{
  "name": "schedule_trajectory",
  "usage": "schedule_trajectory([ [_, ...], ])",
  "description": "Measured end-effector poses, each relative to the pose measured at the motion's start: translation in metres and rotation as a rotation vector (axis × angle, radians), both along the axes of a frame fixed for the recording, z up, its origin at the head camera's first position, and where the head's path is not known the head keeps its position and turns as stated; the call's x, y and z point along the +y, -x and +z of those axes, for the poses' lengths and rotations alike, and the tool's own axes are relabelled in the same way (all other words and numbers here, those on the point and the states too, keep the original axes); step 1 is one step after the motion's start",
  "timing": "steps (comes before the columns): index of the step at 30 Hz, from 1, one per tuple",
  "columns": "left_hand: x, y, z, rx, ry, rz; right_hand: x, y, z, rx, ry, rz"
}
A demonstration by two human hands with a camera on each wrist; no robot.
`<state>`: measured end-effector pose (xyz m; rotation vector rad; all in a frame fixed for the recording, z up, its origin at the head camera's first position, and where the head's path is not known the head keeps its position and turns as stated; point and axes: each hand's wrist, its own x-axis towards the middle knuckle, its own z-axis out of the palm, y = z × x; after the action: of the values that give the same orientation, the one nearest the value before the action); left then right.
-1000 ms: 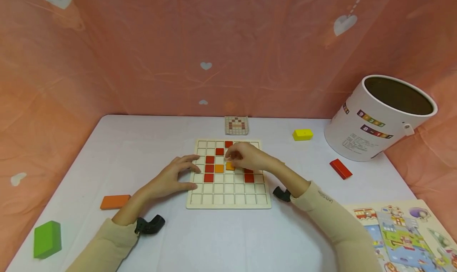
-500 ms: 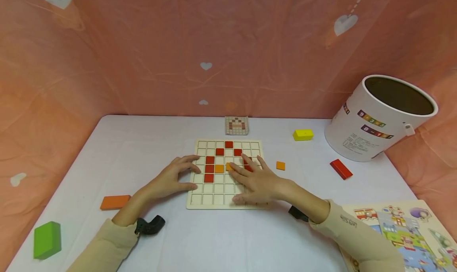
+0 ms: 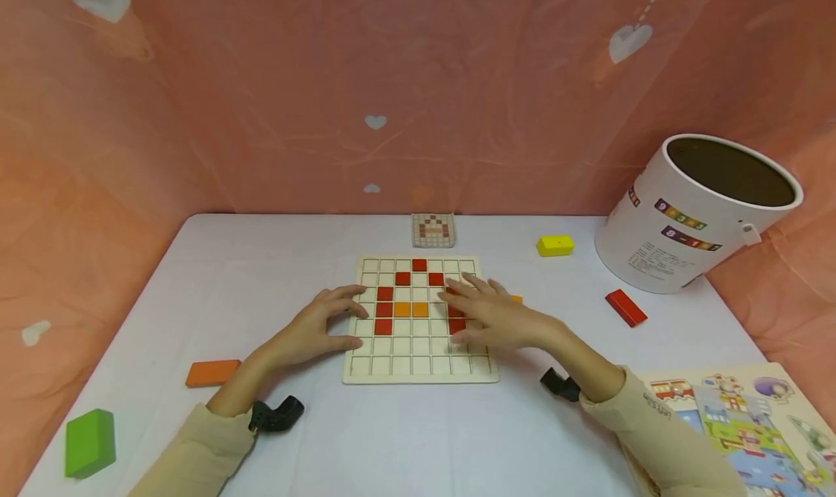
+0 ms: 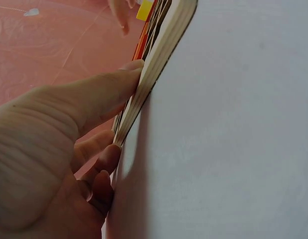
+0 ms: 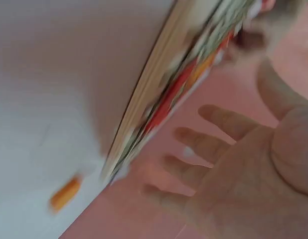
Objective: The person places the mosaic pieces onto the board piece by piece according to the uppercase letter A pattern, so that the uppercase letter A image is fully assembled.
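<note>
A wooden grid board point(image 3: 418, 370) lies on the table with red tiles point(image 3: 384, 327) stepped up to a peak and two orange tiles point(image 3: 420, 309) side by side in one row. At the board's left edge rests my left hand point(image 3: 313, 325), fingers spread, thumb and fingertips touching the rim. My right hand point(image 3: 499, 315) hovers over the board's right side, fingers spread and holding nothing; it hides some of the cells and red tiles there. Just beyond that hand, a loose orange tile point(image 3: 517, 299) on the table is partly covered by it.
Behind the board lies a small pattern card point(image 3: 433, 231). A yellow block point(image 3: 554, 246), a red block point(image 3: 625, 307) and a white bucket point(image 3: 660, 261) stand to the right, with a picture puzzle point(image 3: 744, 417) nearer. An orange block point(image 3: 212, 373) and a green block point(image 3: 90, 443) are left.
My right hand has let go of the second orange tile, which now sits flat beside the first, and has moved off to the right. My left hand has stayed put.
</note>
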<state>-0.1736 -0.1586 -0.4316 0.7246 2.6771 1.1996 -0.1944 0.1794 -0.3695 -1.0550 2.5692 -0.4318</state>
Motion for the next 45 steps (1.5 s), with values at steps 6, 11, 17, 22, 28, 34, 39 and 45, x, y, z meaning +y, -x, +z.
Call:
schedule_trajectory([
  [6, 0.001, -0.001, 0.000, -0.001, -0.001, 0.007, 0.049, 0.036, 0.003, -0.073, 0.184, -0.148],
  [11, 0.001, -0.001, 0.001, -0.004, 0.005, 0.009, 0.070, 0.045, -0.002, -0.129, 0.192, -0.191],
  [17, 0.001, -0.001, 0.001, -0.007, -0.005, 0.002, 0.070, 0.046, -0.009, -0.134, 0.179, -0.208],
  [22, 0.001, 0.000, 0.000, -0.002, -0.005, -0.001, 0.067, 0.048, -0.011, -0.121, 0.167, -0.222],
  [28, 0.000, 0.000, 0.000, -0.003, -0.014, -0.009, 0.067, 0.050, -0.013, -0.104, 0.200, -0.225],
  [34, 0.000, 0.001, -0.001, -0.001, -0.010, -0.009, 0.051, 0.056, -0.010, -0.111, 0.325, -0.195],
  [39, 0.000, 0.001, -0.001, -0.002, -0.010, -0.010, 0.020, 0.057, -0.008, -0.224, 0.414, -0.089],
  [45, -0.001, 0.001, -0.001, -0.002, -0.014, -0.010, -0.014, 0.056, -0.012, -0.265, 0.382, 0.025],
])
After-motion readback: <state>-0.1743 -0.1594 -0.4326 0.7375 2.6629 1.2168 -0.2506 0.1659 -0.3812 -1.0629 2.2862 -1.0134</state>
